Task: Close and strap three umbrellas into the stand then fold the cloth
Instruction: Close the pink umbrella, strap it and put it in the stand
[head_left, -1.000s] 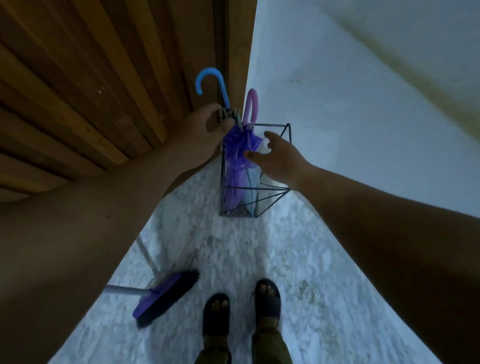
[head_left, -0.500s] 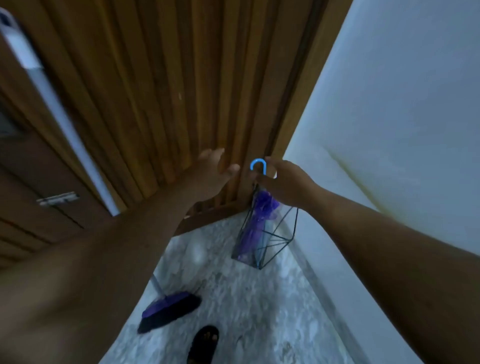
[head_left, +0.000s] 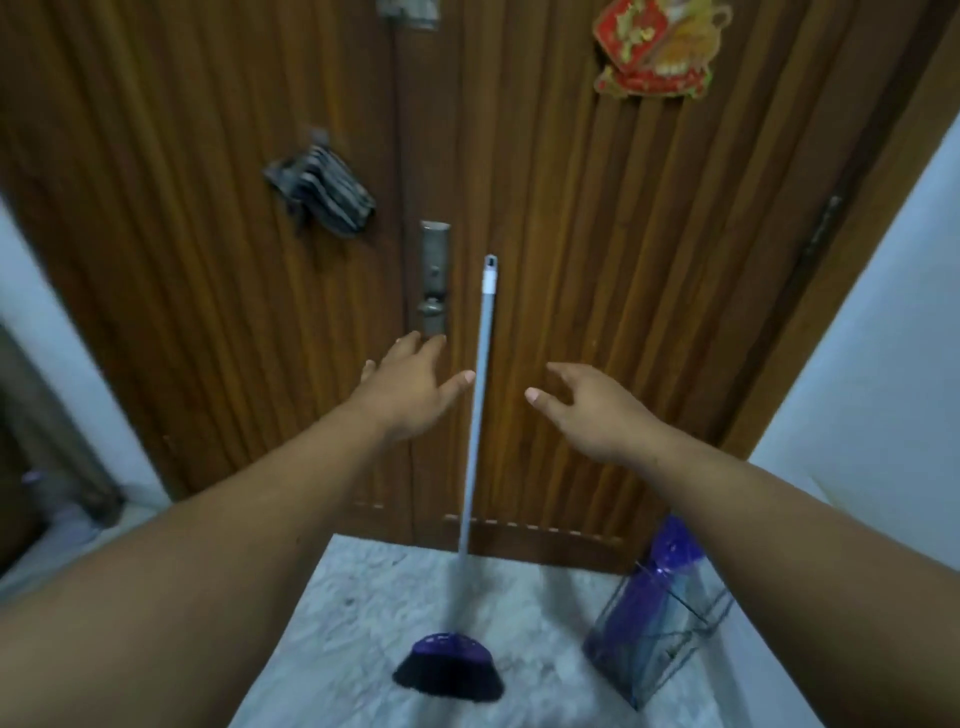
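A dark striped cloth (head_left: 323, 189) hangs on the wooden door (head_left: 597, 260), up and to the left of the lock. My left hand (head_left: 410, 387) is raised in front of the door just below the lock plate, fingers spread, holding nothing. My right hand (head_left: 592, 410) is level with it to the right, also open and empty. Low at the right, the black wire stand (head_left: 670, 654) sits on the floor in the corner with closed purple and blue umbrellas (head_left: 641, 608) in it; my right forearm hides their handles.
A broom (head_left: 480, 415) with a grey pole and purple head leans upright against the door, between my two hands. A metal lock plate (head_left: 434, 278) is on the door, a red ornament (head_left: 657, 47) at top right. White walls flank the doorway.
Both hands left the umbrellas in the stand and rose in front of the door. My view swung up and left, from the stand to the door, cloth and broom.
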